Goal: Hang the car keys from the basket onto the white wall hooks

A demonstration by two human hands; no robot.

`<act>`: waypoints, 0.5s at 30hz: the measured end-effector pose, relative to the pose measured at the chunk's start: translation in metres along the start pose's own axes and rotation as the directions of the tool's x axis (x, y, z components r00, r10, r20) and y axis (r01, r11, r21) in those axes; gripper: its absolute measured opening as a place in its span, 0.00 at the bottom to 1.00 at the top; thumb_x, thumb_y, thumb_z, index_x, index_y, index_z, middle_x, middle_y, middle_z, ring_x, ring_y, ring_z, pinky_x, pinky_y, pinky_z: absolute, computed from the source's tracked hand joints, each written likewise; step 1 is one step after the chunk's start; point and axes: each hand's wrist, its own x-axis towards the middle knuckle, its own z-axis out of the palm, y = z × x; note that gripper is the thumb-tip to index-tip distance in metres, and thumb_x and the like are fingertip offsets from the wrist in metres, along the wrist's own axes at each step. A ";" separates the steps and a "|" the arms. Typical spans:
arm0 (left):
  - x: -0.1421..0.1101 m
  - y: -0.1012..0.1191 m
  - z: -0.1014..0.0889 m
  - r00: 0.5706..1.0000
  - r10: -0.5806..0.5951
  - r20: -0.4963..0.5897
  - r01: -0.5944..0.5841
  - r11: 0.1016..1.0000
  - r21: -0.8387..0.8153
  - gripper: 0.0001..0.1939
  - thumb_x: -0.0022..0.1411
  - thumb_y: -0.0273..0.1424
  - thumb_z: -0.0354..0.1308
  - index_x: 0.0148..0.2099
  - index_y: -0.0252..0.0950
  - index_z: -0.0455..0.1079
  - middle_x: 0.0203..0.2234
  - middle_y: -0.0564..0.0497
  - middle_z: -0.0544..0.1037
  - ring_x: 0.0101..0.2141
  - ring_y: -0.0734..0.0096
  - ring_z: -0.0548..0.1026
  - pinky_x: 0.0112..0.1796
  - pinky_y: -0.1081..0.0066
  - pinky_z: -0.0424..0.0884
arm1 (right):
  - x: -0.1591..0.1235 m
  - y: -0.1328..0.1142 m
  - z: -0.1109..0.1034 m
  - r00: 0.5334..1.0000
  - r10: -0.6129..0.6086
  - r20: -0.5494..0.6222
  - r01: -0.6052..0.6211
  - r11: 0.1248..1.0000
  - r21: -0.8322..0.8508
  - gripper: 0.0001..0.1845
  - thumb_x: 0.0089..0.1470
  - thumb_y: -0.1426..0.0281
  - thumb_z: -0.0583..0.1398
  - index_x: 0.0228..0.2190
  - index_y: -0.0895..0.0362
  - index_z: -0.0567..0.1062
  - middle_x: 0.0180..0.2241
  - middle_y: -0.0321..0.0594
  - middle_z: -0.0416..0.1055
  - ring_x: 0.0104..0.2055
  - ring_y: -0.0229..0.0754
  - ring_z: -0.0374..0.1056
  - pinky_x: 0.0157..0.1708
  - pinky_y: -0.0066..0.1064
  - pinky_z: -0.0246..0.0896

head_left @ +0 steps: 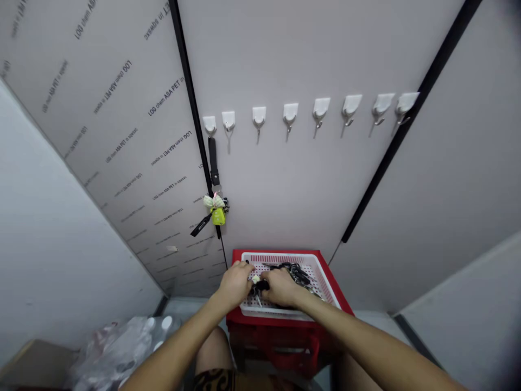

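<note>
Both hands are over a white plastic basket with perforated sides. My right hand pinches a bunch of keys with a black fob and a small pale ornament. From the other side my left hand has its fingers closed at the same bunch, near the basket's left wall. More keys lie heaped in the basket, right behind my right hand. On the wall, a keychain with a black strap, a bow and a yellow-green case hangs from the leftmost white hook.
Several more white adhesive hooks run in a row along the wall panel. The basket rests on a red stand. Plastic-wrapped bottles and a cardboard box are at the lower left. Side walls stand close on both sides.
</note>
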 end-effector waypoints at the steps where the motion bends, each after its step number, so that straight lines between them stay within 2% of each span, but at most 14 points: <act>1: -0.001 0.002 -0.002 0.999 -0.034 -0.030 0.033 0.999 -0.039 0.14 0.44 0.25 0.46 0.36 0.35 0.63 0.32 0.47 0.68 0.34 0.68 0.63 0.34 0.72 0.57 | 0.000 0.004 -0.002 0.999 0.020 -0.030 -0.018 0.998 0.066 0.11 0.33 0.70 0.53 0.25 0.59 0.69 0.24 0.42 0.68 0.28 0.41 0.61 0.29 0.31 0.51; 3: -0.001 0.005 -0.003 0.991 -0.126 -0.046 0.118 0.982 -0.144 0.09 0.45 0.27 0.45 0.31 0.34 0.64 0.27 0.48 0.69 0.29 0.70 0.65 0.31 0.72 0.58 | 0.001 0.012 -0.007 0.996 0.049 -0.081 -0.029 0.972 0.234 0.09 0.33 0.73 0.51 0.23 0.59 0.68 0.23 0.39 0.67 0.26 0.38 0.60 0.25 0.26 0.51; 5: 0.000 0.009 -0.001 0.968 -0.240 0.067 0.249 0.916 -0.314 0.11 0.48 0.31 0.43 0.25 0.33 0.64 0.20 0.49 0.68 0.23 0.73 0.65 0.26 0.73 0.58 | 0.001 0.017 -0.011 0.992 0.067 -0.106 -0.017 0.909 0.418 0.09 0.34 0.75 0.50 0.23 0.60 0.66 0.21 0.36 0.65 0.23 0.34 0.58 0.22 0.23 0.50; 6: 0.002 0.011 0.002 0.941 -0.297 0.162 0.338 0.841 -0.421 0.13 0.49 0.34 0.41 0.24 0.32 0.63 0.18 0.50 0.68 0.20 0.74 0.65 0.24 0.73 0.58 | 0.001 0.017 -0.014 0.991 0.069 -0.115 -0.002 0.864 0.504 0.09 0.34 0.75 0.49 0.23 0.60 0.66 0.20 0.35 0.64 0.22 0.33 0.58 0.21 0.23 0.51; 7: 0.005 0.013 0.004 0.904 -0.339 0.260 0.427 0.728 -0.536 0.15 0.50 0.36 0.40 0.24 0.32 0.63 0.17 0.50 0.67 0.18 0.75 0.64 0.22 0.74 0.57 | 0.000 0.017 -0.016 0.990 0.064 -0.123 0.019 0.813 0.582 0.09 0.34 0.75 0.49 0.23 0.60 0.65 0.20 0.35 0.64 0.22 0.33 0.57 0.21 0.22 0.51; 9: 0.010 0.018 0.010 0.847 -0.361 0.391 0.521 0.416 -0.745 0.18 0.50 0.40 0.39 0.27 0.31 0.62 0.17 0.51 0.67 0.16 0.77 0.64 0.20 0.75 0.57 | -0.003 0.012 -0.019 0.987 0.027 -0.161 0.094 0.716 0.692 0.10 0.35 0.76 0.49 0.25 0.60 0.65 0.22 0.34 0.64 0.24 0.32 0.58 0.25 0.23 0.53; 11: 0.016 0.022 0.015 0.856 -0.338 0.392 0.452 0.121 -0.884 0.16 0.48 0.40 0.43 0.28 0.31 0.62 0.18 0.52 0.67 0.17 0.79 0.65 0.21 0.77 0.58 | -0.006 0.007 -0.022 0.978 -0.024 -0.209 0.175 0.647 0.742 0.10 0.34 0.77 0.49 0.24 0.60 0.66 0.24 0.34 0.64 0.27 0.33 0.58 0.30 0.24 0.53; 12: 0.018 0.023 0.016 0.875 -0.319 0.364 0.389 0.015 -0.921 0.15 0.46 0.40 0.47 0.27 0.31 0.62 0.18 0.53 0.67 0.18 0.81 0.64 0.21 0.78 0.57 | -0.007 0.004 -0.023 0.974 -0.040 -0.222 0.197 0.630 0.751 0.10 0.34 0.78 0.49 0.23 0.60 0.66 0.24 0.34 0.64 0.28 0.33 0.58 0.31 0.24 0.53; 13: 0.020 0.025 0.016 0.892 -0.303 0.335 0.333 -0.061 -0.941 0.14 0.44 0.38 0.50 0.26 0.31 0.62 0.18 0.54 0.67 0.18 0.82 0.64 0.21 0.79 0.57 | -0.008 0.003 -0.023 0.973 -0.053 -0.224 0.208 0.624 0.753 0.09 0.33 0.78 0.49 0.22 0.60 0.66 0.23 0.33 0.64 0.28 0.33 0.58 0.31 0.24 0.53; 15: 0.022 0.027 0.016 0.913 -0.306 0.270 0.237 -0.142 -0.961 0.12 0.39 0.34 0.55 0.27 0.30 0.62 0.18 0.54 0.68 0.19 0.83 0.64 0.22 0.80 0.57 | -0.008 0.003 -0.023 0.977 -0.057 -0.205 0.194 0.637 0.746 0.08 0.34 0.78 0.49 0.20 0.60 0.66 0.21 0.33 0.63 0.25 0.32 0.58 0.29 0.24 0.53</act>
